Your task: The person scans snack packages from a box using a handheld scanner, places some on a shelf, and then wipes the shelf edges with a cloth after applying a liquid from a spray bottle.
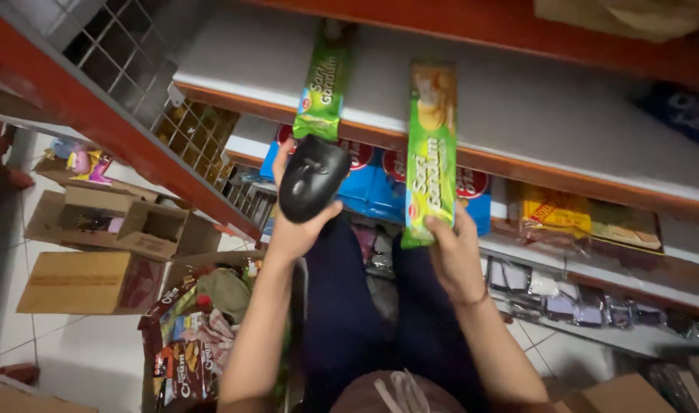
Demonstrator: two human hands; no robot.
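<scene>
My left hand [292,229] grips a black rounded device [311,177] together with a long green snack pack [322,88] that reaches up over the grey shelf board [563,115]. In my right hand [455,256] is a second long green snack pack [430,149], held upright by its lower end, its top over the same shelf board. Both hands are raised in front of the orange-edged shelving, side by side and apart. My dark trouser legs show below them.
Blue packs [368,183] and yellow packs [556,214] fill the shelf below; small dark packets [586,310] lie lower still. A box of brown snack packs [185,348] stands at my left. Open cardboard boxes [97,252] sit on the white tiled floor.
</scene>
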